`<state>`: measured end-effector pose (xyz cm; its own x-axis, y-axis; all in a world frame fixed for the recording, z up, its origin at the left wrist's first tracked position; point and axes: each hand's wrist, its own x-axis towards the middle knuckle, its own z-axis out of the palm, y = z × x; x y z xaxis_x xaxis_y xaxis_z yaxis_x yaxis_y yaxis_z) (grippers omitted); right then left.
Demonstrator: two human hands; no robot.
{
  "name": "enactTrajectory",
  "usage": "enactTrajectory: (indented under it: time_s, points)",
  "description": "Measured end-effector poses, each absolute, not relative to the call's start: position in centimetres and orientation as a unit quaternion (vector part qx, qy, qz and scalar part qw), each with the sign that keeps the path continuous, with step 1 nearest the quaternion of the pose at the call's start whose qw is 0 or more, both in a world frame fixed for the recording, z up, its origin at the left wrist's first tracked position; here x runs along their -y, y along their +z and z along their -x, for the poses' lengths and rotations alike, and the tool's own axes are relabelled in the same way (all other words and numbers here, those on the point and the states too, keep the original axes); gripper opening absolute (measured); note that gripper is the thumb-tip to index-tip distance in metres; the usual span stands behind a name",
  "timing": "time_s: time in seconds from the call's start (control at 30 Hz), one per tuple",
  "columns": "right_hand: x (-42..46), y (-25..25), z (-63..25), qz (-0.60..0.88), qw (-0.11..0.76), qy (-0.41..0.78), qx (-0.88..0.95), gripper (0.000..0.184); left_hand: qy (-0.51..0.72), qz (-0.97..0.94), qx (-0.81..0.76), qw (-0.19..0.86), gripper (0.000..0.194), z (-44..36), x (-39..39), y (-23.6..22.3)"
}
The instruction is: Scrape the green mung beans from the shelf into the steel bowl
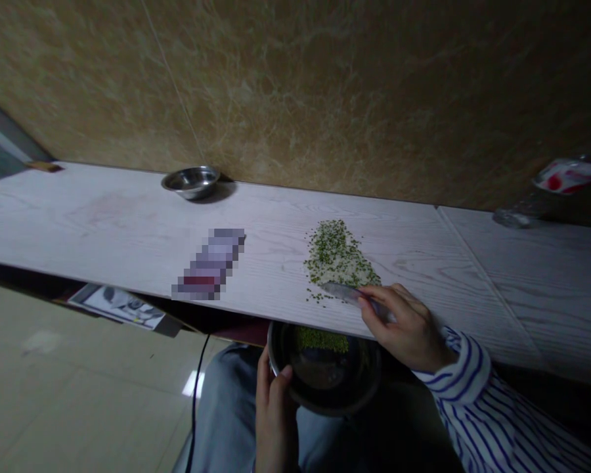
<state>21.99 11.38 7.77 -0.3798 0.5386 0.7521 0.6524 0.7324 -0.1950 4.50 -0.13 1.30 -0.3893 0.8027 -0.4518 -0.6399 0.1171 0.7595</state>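
On the pale wooden shelf top lies a spread heap of green beans and white grains [335,253], the green ones looking like mung beans. At its near side my right hand [406,322] grips a grey spoon-like tool [342,290], whose exact kind I cannot make out. The tool's flat end touches the lower part of the heap. Below the front edge, my left hand [278,401] holds the rim of a dark round metal bowl [335,412]. Green beans [322,339] lie inside that bowl, toward its far side.
A small steel bowl [191,182] stands against the marbled wall [295,98]. Left of the heap is a pixelated flat object [211,266]. A clear plastic bottle [546,194] leans or lies at the right. Beneath the shelf hangs a black cable [196,401].
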Motion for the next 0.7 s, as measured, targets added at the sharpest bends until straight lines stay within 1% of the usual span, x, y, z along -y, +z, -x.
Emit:
enactTrajectory:
  time_s: [0.17,0.33,0.57,0.7]
  points:
    - [-11.4,7.5,-21.9,0.35,0.412,-0.069,0.839,0.016,0.659,-0.099,-0.513,0.542,0.057,-4.2,0.1,0.4]
    - [-11.1,7.4,-22.1,0.353,0.417,-0.051,0.836,0.018,0.671,-0.099,-0.5,0.539,0.055,-4.0,0.1,0.1]
    - [-10.9,7.4,-22.1,0.355,0.397,-0.049,0.845,0.017,0.668,-0.085,-0.5,0.546,0.06,-4.2,0.2,0.2]
    - [-11.0,7.5,-22.2,0.357,0.396,-0.045,0.845,0.016,0.663,-0.094,-0.508,0.542,0.058,-4.1,0.2,0.2]
